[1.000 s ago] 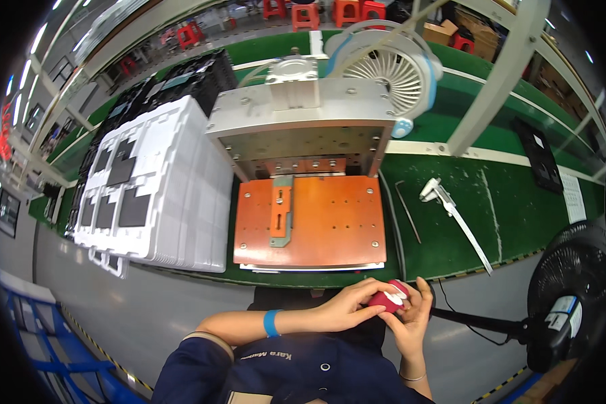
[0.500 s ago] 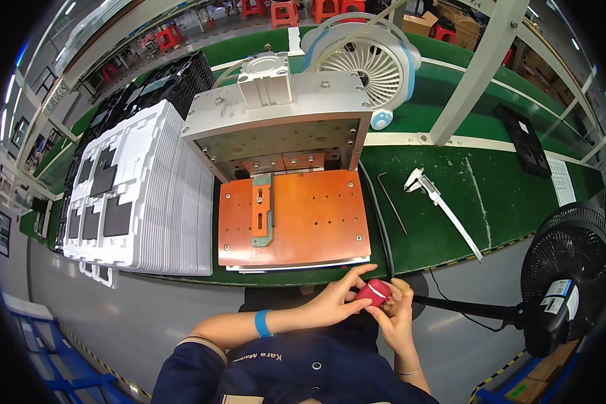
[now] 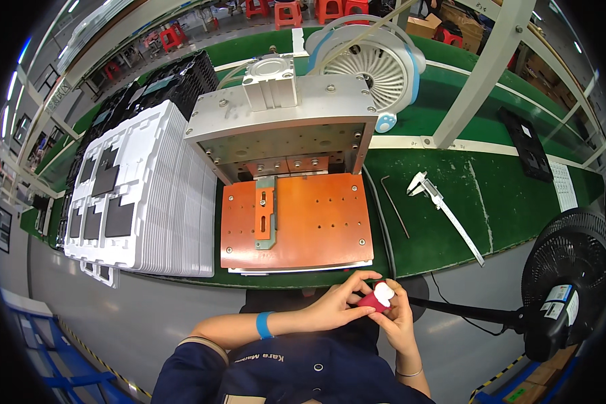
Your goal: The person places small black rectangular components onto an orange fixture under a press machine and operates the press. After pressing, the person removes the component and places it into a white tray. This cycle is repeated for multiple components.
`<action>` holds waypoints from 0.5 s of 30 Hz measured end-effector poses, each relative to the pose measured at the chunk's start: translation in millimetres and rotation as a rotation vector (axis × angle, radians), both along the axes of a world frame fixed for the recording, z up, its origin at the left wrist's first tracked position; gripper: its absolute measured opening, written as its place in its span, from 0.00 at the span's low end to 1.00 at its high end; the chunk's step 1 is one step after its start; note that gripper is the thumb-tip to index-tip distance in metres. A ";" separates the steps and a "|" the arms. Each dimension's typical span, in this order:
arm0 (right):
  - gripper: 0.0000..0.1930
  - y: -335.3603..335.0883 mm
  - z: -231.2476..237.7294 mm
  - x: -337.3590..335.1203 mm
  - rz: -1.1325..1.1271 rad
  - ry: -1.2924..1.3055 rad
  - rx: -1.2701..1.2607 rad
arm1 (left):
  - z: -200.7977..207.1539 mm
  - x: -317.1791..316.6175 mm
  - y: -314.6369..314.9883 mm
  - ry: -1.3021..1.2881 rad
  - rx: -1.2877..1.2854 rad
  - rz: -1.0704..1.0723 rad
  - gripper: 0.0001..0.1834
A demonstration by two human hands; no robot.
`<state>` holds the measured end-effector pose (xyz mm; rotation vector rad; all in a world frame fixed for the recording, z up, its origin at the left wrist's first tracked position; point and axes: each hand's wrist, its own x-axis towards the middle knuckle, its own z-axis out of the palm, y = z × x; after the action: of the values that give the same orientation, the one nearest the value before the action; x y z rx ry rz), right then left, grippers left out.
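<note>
The small, rounded crimson case with a glossy white inside [image 3: 368,303] sits between the bare left hand with a blue wristband [image 3: 331,307] and the bare right hand with a thin bracelet [image 3: 400,322], touching both, so neither is clearly nearer. Each grip is partly closed on it: the left thumb and fingertips pinch its red left side, while the right fingers curl around its right side, their exact contact partly hidden. It is held just before the near edge of the green tabletop [image 3: 429,248], red part leftward, white part up and right, its long axis unclear.
</note>
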<state>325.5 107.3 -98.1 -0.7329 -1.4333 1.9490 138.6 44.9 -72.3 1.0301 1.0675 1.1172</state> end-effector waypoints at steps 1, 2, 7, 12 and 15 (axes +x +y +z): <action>0.33 -0.7 -2.2 0.4 0.004 0.012 -0.022 | -0.4 -0.8 -0.9 0.021 0.012 0.005 0.33; 0.33 -1.1 -4.6 1.1 0.007 0.024 -0.043 | -1.0 -1.2 -1.3 0.042 0.026 0.009 0.33; 0.35 -0.7 -5.3 2.2 -0.018 0.043 -0.084 | 22.1 -6.9 -10.2 0.790 0.276 0.083 0.26; 0.34 12.5 18.4 4.3 -0.169 -0.007 0.093 | 124.3 -67.6 -40.1 1.100 0.883 0.161 0.06; 0.30 22.9 36.8 1.7 -0.235 -0.142 0.329 | 149.8 -60.3 -88.0 0.373 1.442 0.928 0.07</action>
<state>327.2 130.2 -61.3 -0.8533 -1.6213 1.4633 78.3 -43.1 77.5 1.9562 0.9474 2.7190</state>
